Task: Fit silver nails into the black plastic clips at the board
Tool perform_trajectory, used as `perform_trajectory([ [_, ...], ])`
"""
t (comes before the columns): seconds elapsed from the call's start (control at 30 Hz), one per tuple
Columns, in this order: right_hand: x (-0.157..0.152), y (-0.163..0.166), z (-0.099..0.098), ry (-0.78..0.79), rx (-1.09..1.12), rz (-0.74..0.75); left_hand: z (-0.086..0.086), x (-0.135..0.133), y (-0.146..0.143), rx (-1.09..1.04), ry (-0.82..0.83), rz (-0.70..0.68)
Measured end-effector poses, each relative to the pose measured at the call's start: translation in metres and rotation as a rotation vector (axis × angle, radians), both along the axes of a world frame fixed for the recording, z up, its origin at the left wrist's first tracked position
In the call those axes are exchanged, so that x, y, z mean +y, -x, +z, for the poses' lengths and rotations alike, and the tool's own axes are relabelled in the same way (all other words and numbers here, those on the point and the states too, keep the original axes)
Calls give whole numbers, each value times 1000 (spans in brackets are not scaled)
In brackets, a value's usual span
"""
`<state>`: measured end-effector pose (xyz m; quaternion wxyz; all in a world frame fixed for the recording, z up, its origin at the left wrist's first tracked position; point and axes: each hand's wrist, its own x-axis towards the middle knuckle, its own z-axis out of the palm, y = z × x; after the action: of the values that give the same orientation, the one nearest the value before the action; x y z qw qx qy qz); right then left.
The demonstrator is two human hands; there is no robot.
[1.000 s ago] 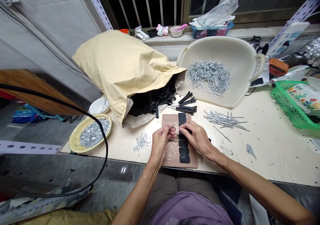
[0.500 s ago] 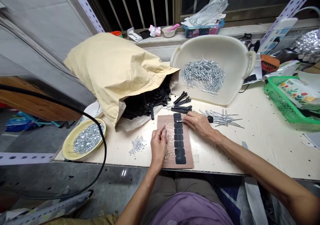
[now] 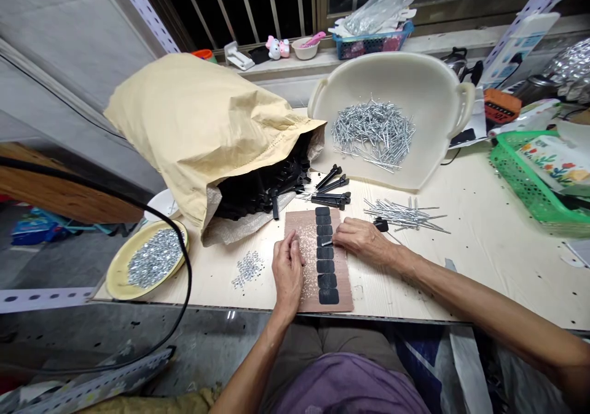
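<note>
My right hand [image 3: 364, 240] is closed in a pinch on a thin metal nail [image 3: 327, 242]. The nail's tip rests at a row of black pieces [image 3: 325, 266] set in a brown board [image 3: 343, 282]. A small black part [image 3: 380, 223] shows just behind that hand. My left hand [image 3: 287, 271] rests on the board's left side among tiny metal bits, fingers curled together; what they hold is hidden. Loose nails [image 3: 402, 212] lie just right of my right hand.
A tan sack [image 3: 193, 119] spills black pegs [image 3: 258, 190], and a few more pegs [image 3: 332, 196] lie beyond the board. A white tray [image 3: 433, 88] holds a nail heap [image 3: 373, 130]. A yellow plate [image 3: 115, 276] and a small pile [image 3: 247, 266] hold nuts. A green basket [image 3: 519, 183] stands right.
Both hands were raised together over the board holding a nail between them. They have parted and dropped: the right carried the nail to the black row, the left settled on the board.
</note>
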<state>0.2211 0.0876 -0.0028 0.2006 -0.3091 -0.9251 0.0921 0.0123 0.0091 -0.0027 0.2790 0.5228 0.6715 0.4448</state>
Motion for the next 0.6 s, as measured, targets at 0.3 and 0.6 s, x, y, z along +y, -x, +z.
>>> perform_trajectory([
  [0.3,-21,5,-12,-27,33,159,-2,-1,-1,5,23,37],
  [0.6,-22,11,-12,-26,51,154,-3,0,-2,-20,38,60],
])
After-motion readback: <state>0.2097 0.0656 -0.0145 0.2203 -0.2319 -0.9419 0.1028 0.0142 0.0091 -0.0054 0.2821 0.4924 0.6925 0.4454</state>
